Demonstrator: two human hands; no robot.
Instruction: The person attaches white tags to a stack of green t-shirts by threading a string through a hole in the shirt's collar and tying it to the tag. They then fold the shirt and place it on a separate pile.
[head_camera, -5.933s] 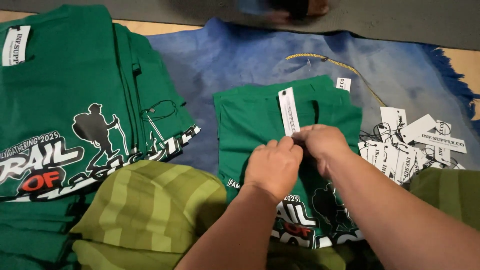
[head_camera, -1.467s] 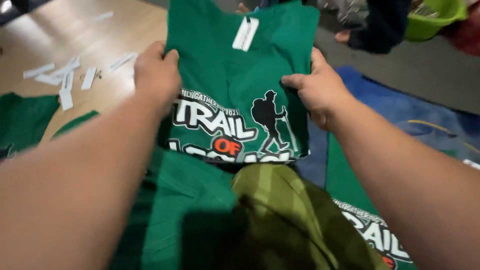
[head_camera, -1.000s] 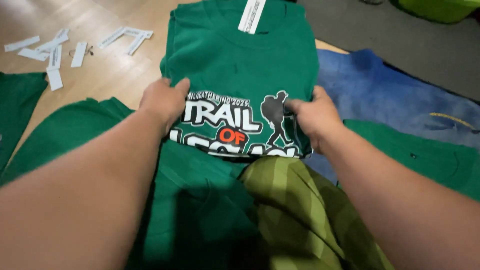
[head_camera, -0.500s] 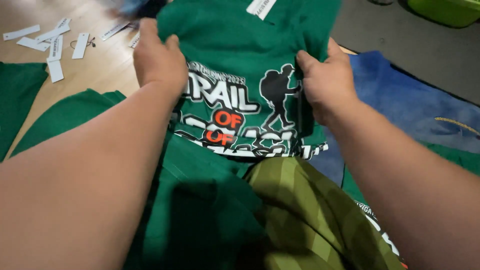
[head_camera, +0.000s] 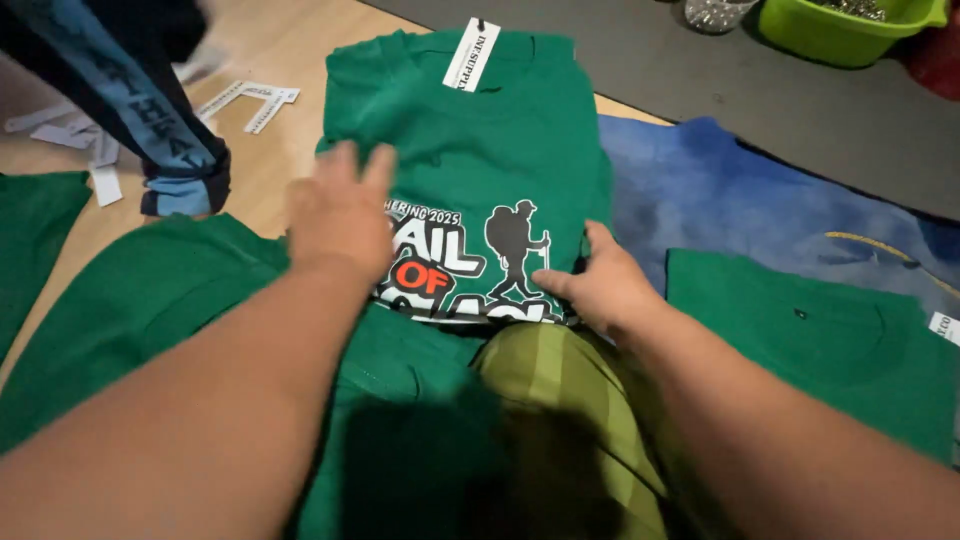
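From the head camera, you are pressing a folded green shirt (head_camera: 480, 160) flat on top of other green shirts (head_camera: 160, 310) spread on the floor. Your left hand (head_camera: 338, 215) is lying open, fingers spread wide, palm down on the shirt's left half, gripping nothing. Your right hand (head_camera: 600, 285) is resting at the near right corner, fingers loosely curled against the edge; whether it is pinching the cloth, I cannot tell.

To do this well, you are best keeping both palms flat and stroking outward from the printed picture (head_camera: 470, 265) toward the edges, so no crease is getting trapped, and squaring the near edge with the shirt beneath.

The shirt is lying in the middle of the scene, collar and white tag (head_camera: 471, 54) pointing far, the printed hem end pointing near toward you. Its long axis is running near to far, tilted slightly right at the far end.

To the right, a blue cloth (head_camera: 740, 190) is carrying another green shirt (head_camera: 810, 340). Far left, paper strips (head_camera: 245, 100) are lying on the wooden floor (head_camera: 270, 40); a green tub (head_camera: 840, 30) is sitting far right.
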